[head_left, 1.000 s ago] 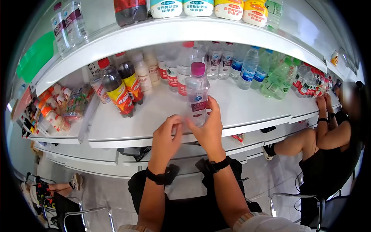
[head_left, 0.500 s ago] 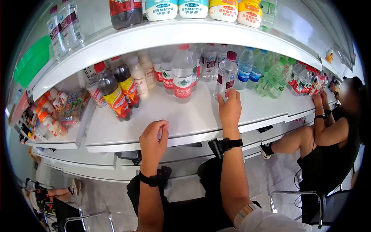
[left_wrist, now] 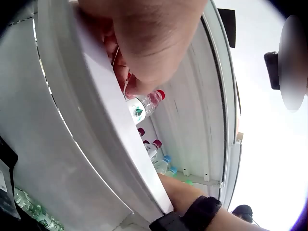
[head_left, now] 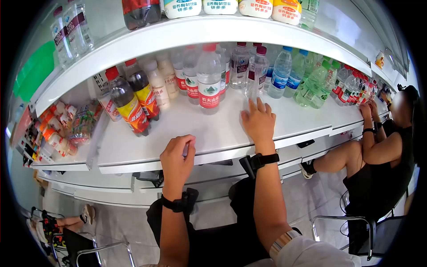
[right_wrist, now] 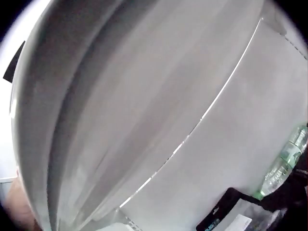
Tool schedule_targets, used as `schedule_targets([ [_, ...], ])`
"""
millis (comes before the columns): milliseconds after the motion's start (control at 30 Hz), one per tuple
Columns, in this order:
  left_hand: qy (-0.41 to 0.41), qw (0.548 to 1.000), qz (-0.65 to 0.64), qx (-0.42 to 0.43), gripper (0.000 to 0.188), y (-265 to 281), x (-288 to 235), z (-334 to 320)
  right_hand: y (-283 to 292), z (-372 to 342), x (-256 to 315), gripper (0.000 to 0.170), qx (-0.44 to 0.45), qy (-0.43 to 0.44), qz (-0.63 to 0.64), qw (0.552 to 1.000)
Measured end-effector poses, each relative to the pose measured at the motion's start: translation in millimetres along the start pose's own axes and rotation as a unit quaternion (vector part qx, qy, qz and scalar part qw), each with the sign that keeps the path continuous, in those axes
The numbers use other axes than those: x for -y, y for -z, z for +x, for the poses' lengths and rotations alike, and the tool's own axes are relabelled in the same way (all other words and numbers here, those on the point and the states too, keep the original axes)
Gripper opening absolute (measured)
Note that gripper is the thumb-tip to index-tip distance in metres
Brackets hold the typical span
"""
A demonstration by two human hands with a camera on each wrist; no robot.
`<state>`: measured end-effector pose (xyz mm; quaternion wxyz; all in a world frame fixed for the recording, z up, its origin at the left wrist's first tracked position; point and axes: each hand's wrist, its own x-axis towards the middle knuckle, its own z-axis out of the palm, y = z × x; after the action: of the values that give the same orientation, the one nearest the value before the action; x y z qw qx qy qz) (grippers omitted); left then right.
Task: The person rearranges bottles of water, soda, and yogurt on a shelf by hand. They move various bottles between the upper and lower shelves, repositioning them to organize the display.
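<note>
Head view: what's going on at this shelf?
A person has both hands at a white shelf. The right hand, fingers spread, is by the base of an upright clear plastic bottle with a dark pinkish-purple cap, not gripping it; contact is unclear. The left hand is curled at the shelf's front edge; whether it holds anything can't be told.

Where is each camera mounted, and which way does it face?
Head: on the head, forward and down at shelf and bottles; left hand, right hand, forearms, legs.
Left wrist: along the left hand, past the shelf edge; right forearm too.
Right wrist: at pale panels, green bottle; skin at lower left.
Head and left wrist share bottles, left hand, right forearm.
</note>
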<state>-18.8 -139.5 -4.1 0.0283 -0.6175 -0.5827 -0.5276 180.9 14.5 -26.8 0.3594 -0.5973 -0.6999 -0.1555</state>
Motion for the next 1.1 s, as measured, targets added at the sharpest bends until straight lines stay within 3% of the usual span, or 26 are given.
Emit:
schedule_targets([
  [33, -0.002, 1.000, 0.001, -0.001, 0.013, 0.1, 1.0, -0.4, 0.1, 1.3, 1.3, 0.041, -0.002, 0.000, 0.001, 1.000],
  [100, -0.009, 1.000, -0.015, 0.003, 0.010, -0.5, 4.2, -1.2, -0.7, 5.4, 3.5, 0.048, 0.128, -0.017, -0.019, 0.991],
  [233, -0.011, 1.000, -0.010, 0.000, 0.010, -0.2, 1.8, -0.8, -3.0, 5.6, 3.6, 0.050, 0.118, -0.002, -0.032, 0.992],
  [333, 0.004, 1.000, -0.003, 0.007, 0.010, 1.4, -0.2, -0.3, -1.3, 7.1, 5.8, 0.050, 0.116, -0.046, -0.046, 0.991],
  [400, -0.007, 1.000, -0.005, 0.004, 0.011, 0.1, 2.7, -0.7, 1.2, 8.9, 5.9, 0.051, 0.159, -0.012, -0.044, 0.986],
  [600, -0.035, 0.999, 0.002, -0.016, 0.013, -2.8, 5.9, -0.8, 7.7, 21.8, 8.3, 0.053, 0.257, -0.019, -0.049, 0.965],
  [933, -0.050, 0.998, 0.007, -0.023, 0.012, -3.9, 5.9, -0.6, 6.9, 22.2, 8.1, 0.054, 0.269, -0.022, -0.042, 0.962],
  [1100, -0.034, 0.999, 0.030, -0.010, 0.011, -4.1, 6.2, -1.2, 3.1, 18.3, 5.4, 0.049, 0.183, -0.028, 0.009, 0.983],
])
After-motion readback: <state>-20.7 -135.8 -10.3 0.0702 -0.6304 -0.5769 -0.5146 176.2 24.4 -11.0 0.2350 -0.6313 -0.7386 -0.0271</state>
